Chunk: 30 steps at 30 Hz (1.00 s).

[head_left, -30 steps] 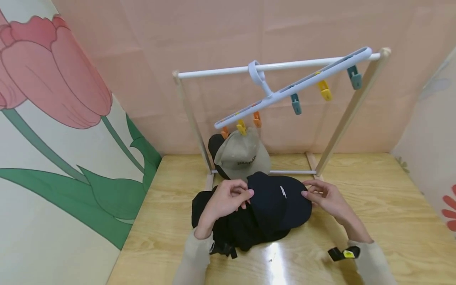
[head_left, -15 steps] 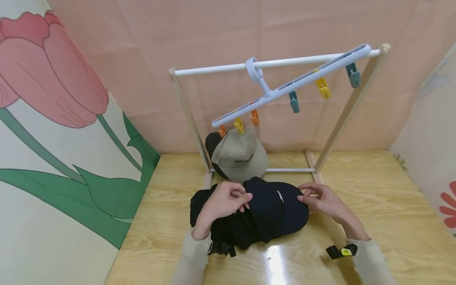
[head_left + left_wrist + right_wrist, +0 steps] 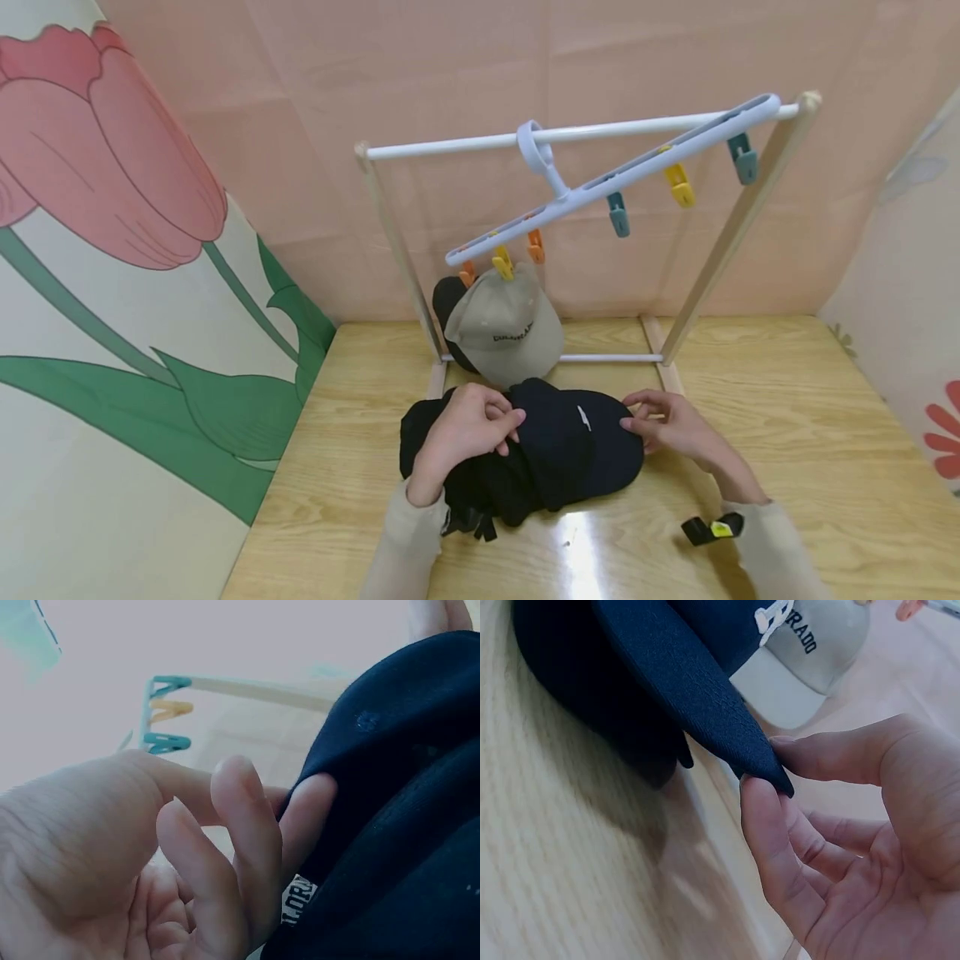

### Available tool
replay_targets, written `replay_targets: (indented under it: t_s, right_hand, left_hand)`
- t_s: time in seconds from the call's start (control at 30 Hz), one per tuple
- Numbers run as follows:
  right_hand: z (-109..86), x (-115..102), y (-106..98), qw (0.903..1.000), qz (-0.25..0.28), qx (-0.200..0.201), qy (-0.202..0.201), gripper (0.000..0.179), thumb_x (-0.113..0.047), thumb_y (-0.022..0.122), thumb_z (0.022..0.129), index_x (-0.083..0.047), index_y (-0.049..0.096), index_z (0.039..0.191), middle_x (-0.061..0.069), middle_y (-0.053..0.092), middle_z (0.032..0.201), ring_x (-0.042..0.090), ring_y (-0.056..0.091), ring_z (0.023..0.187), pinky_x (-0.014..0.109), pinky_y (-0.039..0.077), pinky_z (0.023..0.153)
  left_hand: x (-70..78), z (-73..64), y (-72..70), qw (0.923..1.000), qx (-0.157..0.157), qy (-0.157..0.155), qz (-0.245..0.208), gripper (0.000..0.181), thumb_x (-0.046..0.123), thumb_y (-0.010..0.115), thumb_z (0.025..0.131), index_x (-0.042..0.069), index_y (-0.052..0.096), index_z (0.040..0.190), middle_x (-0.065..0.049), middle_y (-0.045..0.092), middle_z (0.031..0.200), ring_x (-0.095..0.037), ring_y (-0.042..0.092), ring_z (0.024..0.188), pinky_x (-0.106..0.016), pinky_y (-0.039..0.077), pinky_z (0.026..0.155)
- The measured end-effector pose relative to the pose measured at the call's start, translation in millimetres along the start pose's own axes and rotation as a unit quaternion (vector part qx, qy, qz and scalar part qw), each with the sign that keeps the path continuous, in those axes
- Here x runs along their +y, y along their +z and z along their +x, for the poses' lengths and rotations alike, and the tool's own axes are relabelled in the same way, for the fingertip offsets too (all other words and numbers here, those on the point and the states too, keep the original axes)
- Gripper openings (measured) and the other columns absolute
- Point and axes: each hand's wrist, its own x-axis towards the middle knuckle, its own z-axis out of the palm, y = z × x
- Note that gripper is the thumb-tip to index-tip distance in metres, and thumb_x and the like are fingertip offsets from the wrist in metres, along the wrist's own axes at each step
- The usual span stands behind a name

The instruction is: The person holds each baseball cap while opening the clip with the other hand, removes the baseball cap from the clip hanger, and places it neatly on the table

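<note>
A navy baseball cap [image 3: 558, 442] with a small white emblem is held between both hands, over black caps [image 3: 487, 479] stacked on the table. My left hand [image 3: 472, 425] pinches the edge of its crown between thumb and finger; the left wrist view shows the pinched navy fabric [image 3: 390, 697]. At the other end my right hand [image 3: 667, 425] pinches the brim [image 3: 727, 720] between thumb and forefinger. Behind them a beige cap [image 3: 506, 325] with dark lettering hangs from a yellow clip [image 3: 503, 263], and a black cap [image 3: 447, 302] shows partly behind it.
A pale blue clip hanger [image 3: 577, 198] hooks over the white bar [image 3: 450, 146] of a wooden-sided rack. Teal clips [image 3: 618, 215] and another yellow clip [image 3: 679, 185] dangle on its right half. The wood-grain table [image 3: 787, 433] lies underneath, with a pink backdrop behind.
Both hands have lowered the navy cap slightly and shifted it a little left toward the stacked black caps. Their pinching grips stay the same.
</note>
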Motion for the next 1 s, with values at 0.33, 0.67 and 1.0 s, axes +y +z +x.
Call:
replay_targets:
  t_s: [0.33, 0.67, 1.0]
  right_hand:
    - [7.7, 10, 8, 0.9999, -0.016, 0.002, 0.006, 0.047, -0.01, 0.077, 0.099, 0.011, 0.057, 0.136, 0.017, 0.07, 0.092, 0.02, 0.072, 0.072, 0.04, 0.066, 0.064]
    - [6.8, 9, 13, 0.9912, -0.128, 0.021, -0.028, 0.041, -0.01, 0.079, 0.097, 0.012, 0.063, 0.128, 0.012, 0.072, 0.087, 0.018, 0.071, 0.067, 0.033, 0.062, 0.058]
    - [19.1, -35, 16, 0.954, -0.237, 0.095, -0.157, 0.028, -0.01, 0.083, 0.093, 0.005, 0.073, 0.114, 0.002, 0.071, 0.085, 0.01, 0.069, 0.074, 0.026, 0.059, 0.065]
  left_hand:
    - [-0.2, 1.0, 1.1, 0.9973, 0.037, -0.046, 0.043, 0.02, 0.025, 0.078, 0.1, 0.013, 0.077, 0.083, 0.005, 0.073, 0.065, -0.015, 0.069, 0.051, -0.028, 0.054, 0.055]
    - [-0.4, 4.3, -6.4, 0.9961, 0.065, -0.036, 0.047, 0.017, 0.026, 0.077, 0.101, 0.014, 0.079, 0.089, 0.006, 0.074, 0.069, -0.014, 0.069, 0.053, -0.03, 0.056, 0.055]
    - [-8.7, 14.5, -22.5, 0.9795, 0.181, 0.088, 0.011, 0.012, 0.016, 0.076, 0.101, 0.006, 0.077, 0.106, -0.005, 0.081, 0.091, -0.011, 0.074, 0.073, -0.026, 0.062, 0.069]
